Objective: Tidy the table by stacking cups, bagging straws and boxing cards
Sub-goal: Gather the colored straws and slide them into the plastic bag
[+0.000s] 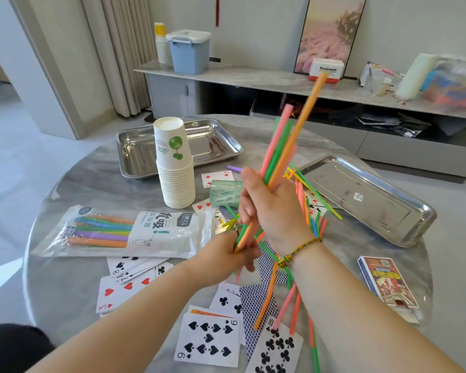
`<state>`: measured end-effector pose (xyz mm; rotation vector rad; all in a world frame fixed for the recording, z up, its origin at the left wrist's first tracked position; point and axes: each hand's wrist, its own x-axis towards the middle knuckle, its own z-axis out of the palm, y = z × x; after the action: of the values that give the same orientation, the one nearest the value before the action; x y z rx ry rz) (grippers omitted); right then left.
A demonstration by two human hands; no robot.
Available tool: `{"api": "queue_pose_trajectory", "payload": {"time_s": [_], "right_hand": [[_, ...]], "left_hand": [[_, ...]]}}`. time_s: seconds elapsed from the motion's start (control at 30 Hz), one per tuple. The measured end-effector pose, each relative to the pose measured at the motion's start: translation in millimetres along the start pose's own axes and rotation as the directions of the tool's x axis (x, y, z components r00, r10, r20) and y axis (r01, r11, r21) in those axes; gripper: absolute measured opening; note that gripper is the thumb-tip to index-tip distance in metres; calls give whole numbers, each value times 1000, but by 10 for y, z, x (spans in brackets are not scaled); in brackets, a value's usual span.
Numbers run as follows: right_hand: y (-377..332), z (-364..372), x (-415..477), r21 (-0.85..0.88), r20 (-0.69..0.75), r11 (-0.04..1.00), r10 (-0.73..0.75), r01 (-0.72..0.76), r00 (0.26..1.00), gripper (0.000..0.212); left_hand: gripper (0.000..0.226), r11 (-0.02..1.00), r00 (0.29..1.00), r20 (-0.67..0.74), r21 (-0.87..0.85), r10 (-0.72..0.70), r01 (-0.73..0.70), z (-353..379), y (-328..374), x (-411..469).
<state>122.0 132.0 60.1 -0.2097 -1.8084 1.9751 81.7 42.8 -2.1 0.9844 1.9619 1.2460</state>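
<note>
Right, both hands on the straw bundle (283, 135): R hand (276, 211) wrapped round its middle, L hand (226, 257) curled on the bottom ends just below, so neither is free. Bundle stands steep, long axis running from my L hand up & away to the right, tips well above the table (73, 184). Straw bag (172, 232) lies flat to the left, nearer my L hand, w/ its long axis left-right across me, i.e. roughly crosswise to the bundle. Its right end sits just beside my L hand; can't tell from here if that's the open end. So imo next move = tip the bundle down & swing it leftward till it lines up w/ the bag, L hand being the closer one to hold the mouth. Loose straws (310, 200) lie on the right past my R hand, cards (209, 343) scattered in front, cup stack (176, 168) upright beyond the bag
</note>
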Motion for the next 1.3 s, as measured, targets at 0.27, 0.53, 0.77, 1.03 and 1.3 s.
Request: {"api": "queue_pose_trajectory", "payload": {"time_s": [0.27, 0.53, 0.77, 1.03, 1.3], "right_hand": [[123, 92, 23, -137, 41, 991, 4, 1, 999, 41], [186, 120, -18, -115, 2, 993, 43, -42, 999, 40], [106, -64, -9, 32, -150, 999, 13, -9, 989, 53], [271, -514, -245, -193, -538, 981, -84, -25, 839, 47], [406, -594, -297, -879, 476, -153, -331, 451, 815, 42]], "left_hand": [[21, 996, 998, -52, 83, -24, 28, -56, -182, 16], [26, 995, 997, -52, 88, -51, 55, -33, -235, 7], [27, 996, 993, -108, 69, -52, 60, -51, -236, -59], [26, 826, 987, -113, 541, -117, 160, -193, -65, -89], [36, 550, 980, -42, 823, -195, 145, -225, 139, -108]]}}
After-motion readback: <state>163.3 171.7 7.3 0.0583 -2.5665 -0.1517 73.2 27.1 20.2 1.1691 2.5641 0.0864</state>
